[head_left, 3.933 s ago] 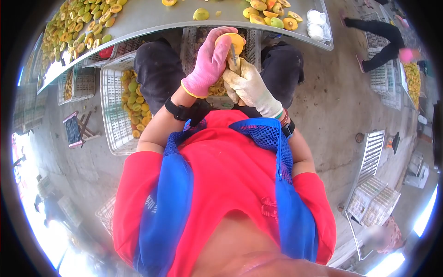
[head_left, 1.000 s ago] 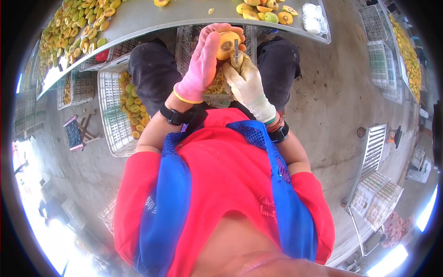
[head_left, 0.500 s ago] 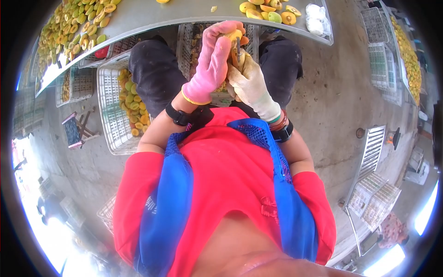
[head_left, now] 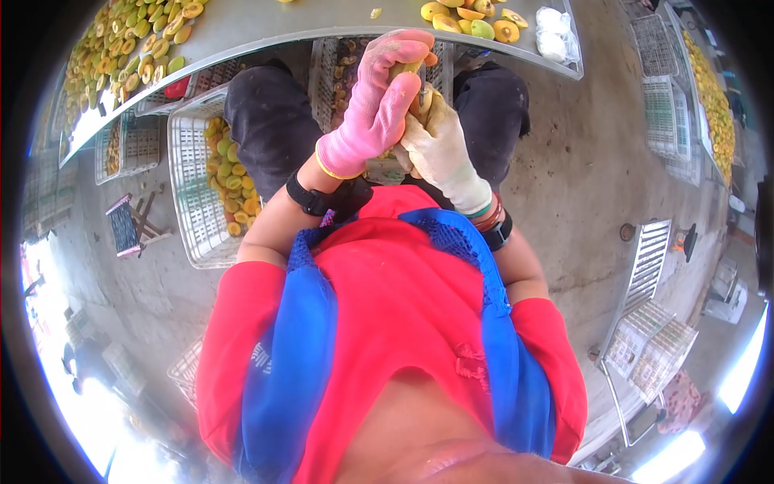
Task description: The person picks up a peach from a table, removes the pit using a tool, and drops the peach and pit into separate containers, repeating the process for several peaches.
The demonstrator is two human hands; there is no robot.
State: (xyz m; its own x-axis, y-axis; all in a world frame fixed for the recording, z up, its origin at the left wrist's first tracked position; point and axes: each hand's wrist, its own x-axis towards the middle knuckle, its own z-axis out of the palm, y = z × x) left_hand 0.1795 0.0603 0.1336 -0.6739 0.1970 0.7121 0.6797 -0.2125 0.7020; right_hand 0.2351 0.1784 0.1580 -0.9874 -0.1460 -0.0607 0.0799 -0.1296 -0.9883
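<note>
My left hand, in a pink glove, is raised in front of the table edge with its fingers curled around a yellow-green piece of fruit, which looks like an apricot or plum. Against it, from the right, presses my right hand in a cream-white glove. Its fingers are closed on what looks like a small knife; only a bit of metal and brown shows between the gloves. Glove fingers hide most of the fruit and the tool.
A metal table spans the front, with piled fruit halves at left, more fruit and a white plastic-wrapped bundle at right. Crates stand below, including a white crate of fruit beside my left leg. A folding stool lies further left.
Both hands have shifted slightly. The orange fruit and thin blade that showed between the gloves are now mostly covered, and the left fingers have closed further over the fruit.
</note>
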